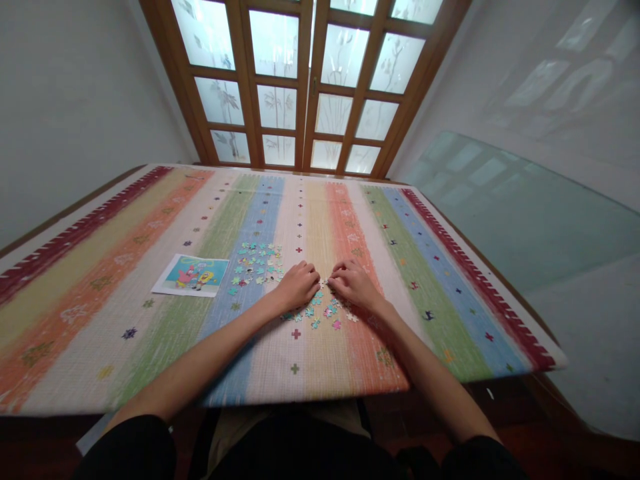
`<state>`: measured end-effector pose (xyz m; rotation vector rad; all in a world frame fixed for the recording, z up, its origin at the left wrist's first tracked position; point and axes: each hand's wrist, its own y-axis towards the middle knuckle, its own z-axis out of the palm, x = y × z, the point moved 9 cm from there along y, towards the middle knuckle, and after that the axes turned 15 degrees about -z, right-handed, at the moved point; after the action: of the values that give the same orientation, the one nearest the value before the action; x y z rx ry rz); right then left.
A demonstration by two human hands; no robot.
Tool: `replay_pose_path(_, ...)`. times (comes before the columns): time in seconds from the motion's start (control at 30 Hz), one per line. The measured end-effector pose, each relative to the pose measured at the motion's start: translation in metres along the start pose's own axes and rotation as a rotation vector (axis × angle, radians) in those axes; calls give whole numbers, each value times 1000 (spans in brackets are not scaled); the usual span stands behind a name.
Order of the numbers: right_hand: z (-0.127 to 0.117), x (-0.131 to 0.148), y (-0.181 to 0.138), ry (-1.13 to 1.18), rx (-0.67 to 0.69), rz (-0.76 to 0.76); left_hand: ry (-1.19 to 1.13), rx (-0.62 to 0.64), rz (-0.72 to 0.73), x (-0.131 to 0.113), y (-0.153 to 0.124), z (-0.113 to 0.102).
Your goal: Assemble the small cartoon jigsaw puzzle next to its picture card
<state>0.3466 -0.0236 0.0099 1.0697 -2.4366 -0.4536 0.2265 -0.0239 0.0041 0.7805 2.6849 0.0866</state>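
My left hand (299, 285) is closed above the middle of the table, its fingertips curled together; whatever they hold is hidden. Just across from it, my right hand (353, 283) pinches what looks like a small jigsaw piece (329, 281) between thumb and fingers. The two sets of fingertips nearly meet. Loose jigsaw pieces (328, 311) in teal, pink and pale tones lie below and between the hands. Left of my left hand spreads another group of jigsaw pieces (255, 263), mostly teal. A picture sheet (193, 275) with a pink and a yellow cartoon figure lies farther left.
A striped, multicoloured tablecloth (165, 347) covers the wide table, whose front edge runs just before my body. Beyond the far edge stand wooden doors (305, 87) with frosted panes. A greenish glass panel (525, 207) leans along the right wall.
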Motion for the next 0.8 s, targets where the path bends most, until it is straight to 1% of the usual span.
replay_pose_path(0.07,-4,1,-6,21,33,-17,-15,-4,3,1,2,-1)
replay_pose_path(0.2,-21,3,-25,98,38,-23,-45,-27,-13,4,4,-5)
replay_pose_path(0.37,-30,17,-52,147,133,-52,-71,-49,5,6,2,-11)
replay_pose_path(0.47,-28,24,-63,137,171,-43,-55,5,47,3,-2,-9)
replay_pose_path(0.53,-27,26,-68,118,171,-31,-27,54,66,0,-5,-7)
replay_pose_path(0.67,-26,30,-70,107,144,-24,-12,67,86,-13,-9,-12)
replay_pose_path(0.8,-24,32,-69,130,128,-35,-40,73,168,-41,-13,-12)
